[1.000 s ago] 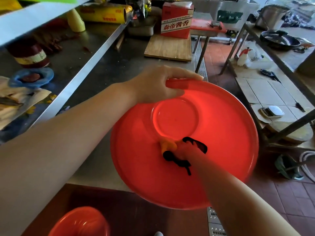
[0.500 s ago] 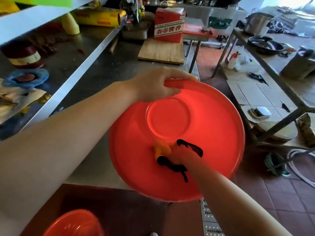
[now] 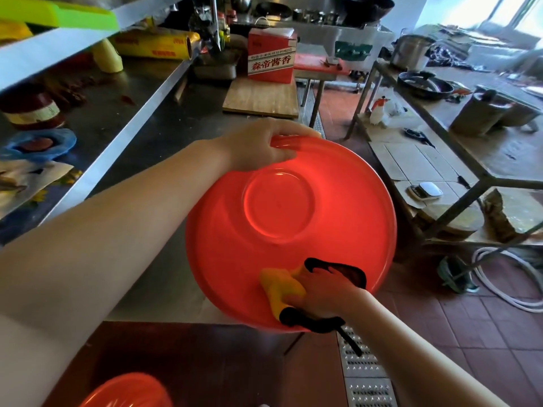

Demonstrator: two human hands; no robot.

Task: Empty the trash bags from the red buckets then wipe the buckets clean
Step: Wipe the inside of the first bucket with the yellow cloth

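Two hands: both were on one tilted red bucket (image 3: 293, 218), its inside facing the camera.
Left hand (image 3: 258, 145): it gripped the bucket's far rim, thumb inside the wall and fingers curled over the edge, above the round base.
Right hand (image 3: 326, 292): inside the bucket at the near wall, fingers bent down onto a yellow-and-black cloth (image 3: 282, 289) and pressing it against the plastic; how tightly they closed on it could not be told.
Cloth: one, bunched under and left of the right hand, a black strip trailing past the near rim.
Buckets: two; the second red bucket (image 3: 126, 392) lay low, well below the left forearm.
Counter (image 3: 152, 142): steel, under and behind the held bucket.
Beyond the left hand: one wooden board (image 3: 261, 98) bearing one red box (image 3: 271, 55).
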